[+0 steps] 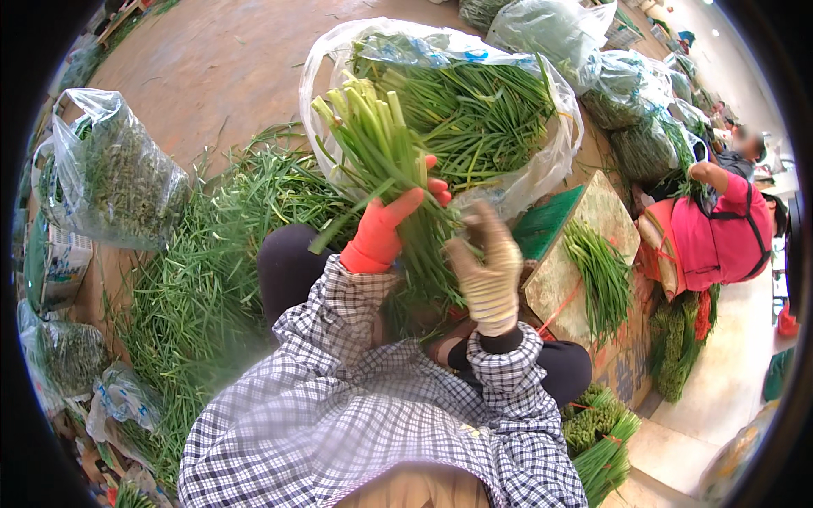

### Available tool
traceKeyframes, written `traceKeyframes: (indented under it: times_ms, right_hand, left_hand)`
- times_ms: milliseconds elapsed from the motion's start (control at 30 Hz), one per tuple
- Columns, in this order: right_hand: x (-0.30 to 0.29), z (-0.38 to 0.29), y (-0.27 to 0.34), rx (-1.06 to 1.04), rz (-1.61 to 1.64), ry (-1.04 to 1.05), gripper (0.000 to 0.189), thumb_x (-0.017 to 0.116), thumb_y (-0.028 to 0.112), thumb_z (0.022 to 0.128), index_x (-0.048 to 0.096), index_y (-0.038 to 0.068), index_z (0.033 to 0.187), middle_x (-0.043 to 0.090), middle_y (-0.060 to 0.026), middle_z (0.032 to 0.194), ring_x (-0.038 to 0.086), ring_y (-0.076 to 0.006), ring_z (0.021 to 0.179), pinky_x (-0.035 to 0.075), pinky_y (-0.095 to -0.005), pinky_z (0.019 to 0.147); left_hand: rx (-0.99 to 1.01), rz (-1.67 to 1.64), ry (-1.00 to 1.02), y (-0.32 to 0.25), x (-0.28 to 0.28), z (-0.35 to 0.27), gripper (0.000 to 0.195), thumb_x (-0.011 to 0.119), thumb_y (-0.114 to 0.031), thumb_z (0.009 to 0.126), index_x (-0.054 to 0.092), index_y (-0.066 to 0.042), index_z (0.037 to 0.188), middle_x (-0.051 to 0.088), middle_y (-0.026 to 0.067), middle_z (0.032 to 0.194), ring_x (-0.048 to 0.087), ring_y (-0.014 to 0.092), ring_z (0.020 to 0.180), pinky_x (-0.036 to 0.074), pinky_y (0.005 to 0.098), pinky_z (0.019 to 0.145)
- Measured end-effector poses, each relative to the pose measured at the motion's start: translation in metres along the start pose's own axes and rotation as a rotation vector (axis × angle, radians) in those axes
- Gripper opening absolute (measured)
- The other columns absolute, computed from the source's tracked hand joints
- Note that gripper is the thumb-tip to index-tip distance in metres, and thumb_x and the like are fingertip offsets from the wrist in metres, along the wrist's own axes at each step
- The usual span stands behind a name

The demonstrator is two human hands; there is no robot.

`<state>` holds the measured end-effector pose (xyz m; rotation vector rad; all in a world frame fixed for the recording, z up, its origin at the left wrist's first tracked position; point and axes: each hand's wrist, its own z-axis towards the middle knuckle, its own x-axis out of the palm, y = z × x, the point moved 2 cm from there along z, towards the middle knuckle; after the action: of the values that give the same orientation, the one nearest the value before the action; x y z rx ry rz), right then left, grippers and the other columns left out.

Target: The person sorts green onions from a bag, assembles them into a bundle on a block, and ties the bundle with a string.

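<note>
My left hand (390,228), in a red-orange glove, grips a bunch of long green chive-like stalks (375,127). Their pale cut ends point up and away from me, while the leaves hang down between my knees. Just right of the leaves is my right hand (486,267), in a striped knit glove. Motion blurs its fingers, which look spread with nothing clear between them; I cannot tell whether they touch the leaves. Beyond both hands a large clear plastic bag (575,136) lies wide, with many loose green stalks (483,120) inside.
Loose trimmed leaves (209,286) pile up at my left. A tilted board (552,267) at right carries a small bunch of green stalks (597,273). Tied bundles (600,438) lie by my right knee. Filled plastic bags (120,171) stand around. A person in pink (724,228) sits at right.
</note>
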<state>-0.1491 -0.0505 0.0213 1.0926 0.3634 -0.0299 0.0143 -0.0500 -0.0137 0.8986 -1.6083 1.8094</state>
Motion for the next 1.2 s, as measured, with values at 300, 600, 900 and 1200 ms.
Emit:
traceKeyframes:
  times_ms: [300, 600, 900, 1200]
  right_hand:
    - [-0.046, 0.012, 0.044, 0.357, 0.15, 0.125, 0.018, 0.065, 0.011, 0.085, 0.067, -0.001, 0.098, 0.064, -0.0105, 0.097, 0.061, -0.0176, 0.087, 0.048, -0.0281, 0.078]
    - [-0.062, -0.016, 0.004, 0.645, 0.53, -0.108, 0.011, 0.068, 0.012, 0.087, 0.066, 0.003, 0.094, 0.067, -0.0006, 0.083, 0.056, -0.0057, 0.07, 0.046, -0.0216, 0.063]
    - [-0.069, -0.011, -0.009, 0.541, 0.188, -0.229, 0.016, 0.066, 0.019, 0.089, 0.064, 0.003, 0.086, 0.062, -0.0007, 0.072, 0.054, -0.0057, 0.062, 0.044, -0.0223, 0.056]
    - [-0.156, -0.015, 0.023, 0.276, -0.016, -0.084, 0.016, 0.061, 0.018, 0.091, 0.064, 0.003, 0.089, 0.063, -0.0051, 0.069, 0.061, -0.0149, 0.062, 0.048, -0.0256, 0.058]
  left_hand:
    - [-0.344, -0.284, 0.339, 0.038, 0.027, -0.053, 0.079, 0.056, -0.048, 0.09, 0.025, -0.004, 0.147, 0.062, 0.0147, 0.107, 0.062, 0.018, 0.08, 0.056, 0.032, 0.075]
    - [-0.441, -0.296, 0.175, 0.057, 0.023, -0.067, 0.056, 0.061, -0.043, 0.085, 0.051, -0.01, 0.13, 0.043, 0.0201, 0.143, 0.048, 0.034, 0.126, 0.04, 0.0511, 0.105]
    - [-0.598, -0.16, 0.231, 0.085, 0.012, -0.081, 0.051, 0.072, -0.032, 0.076, 0.054, -0.008, 0.118, 0.059, 0.0154, 0.119, 0.062, 0.028, 0.099, 0.053, 0.0416, 0.084]
    - [-0.269, 0.19, 0.039, 0.063, 0.005, -0.062, 0.036, 0.069, -0.021, 0.078, 0.062, 0.001, 0.107, 0.066, 0.0103, 0.089, 0.064, 0.02, 0.076, 0.055, 0.0325, 0.064]
